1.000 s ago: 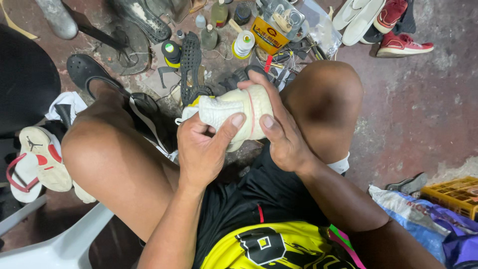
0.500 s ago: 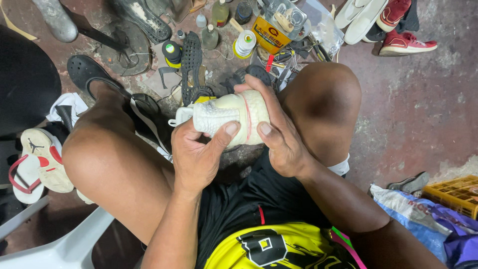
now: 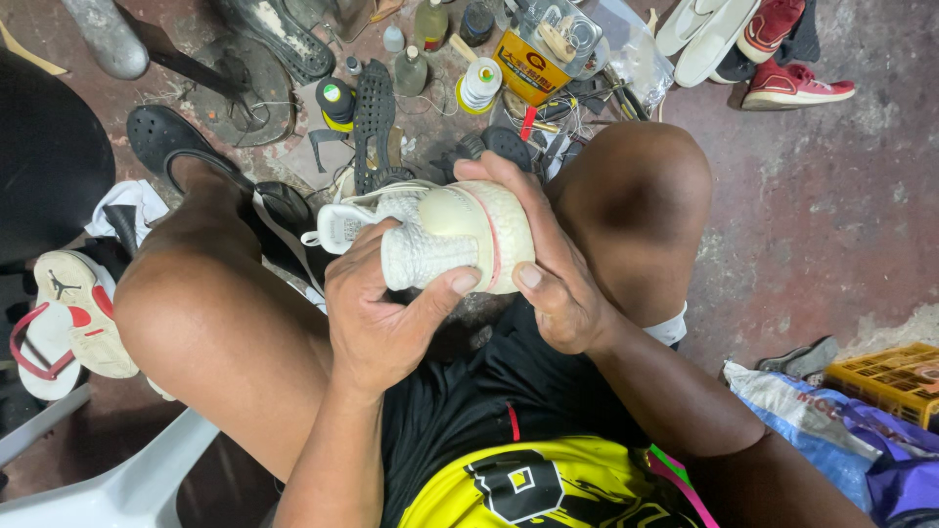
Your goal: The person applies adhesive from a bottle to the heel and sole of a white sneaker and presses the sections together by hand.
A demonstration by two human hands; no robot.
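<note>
A cream knitted sneaker [image 3: 445,235] with a thin red line near its heel is held between my knees, heel toward me. My left hand [image 3: 377,313] grips it from the left and below, thumb pressed along its lower edge. My right hand [image 3: 548,264] wraps over its right side, fingers across the top and thumb at the heel. The toe end points away toward the floor clutter.
A yellow glue can [image 3: 533,64], bottles, a thread spool [image 3: 479,83], black soles [image 3: 374,122] and tools litter the floor ahead. Red sneakers [image 3: 792,83] lie at top right, a sandal [image 3: 73,313] at left, a yellow crate [image 3: 885,376] at right, a white chair [image 3: 117,484] under me.
Both hands have turned the sneaker and shifted their grip. The heel now faces me and the left thumb has slid along the lower edge.
</note>
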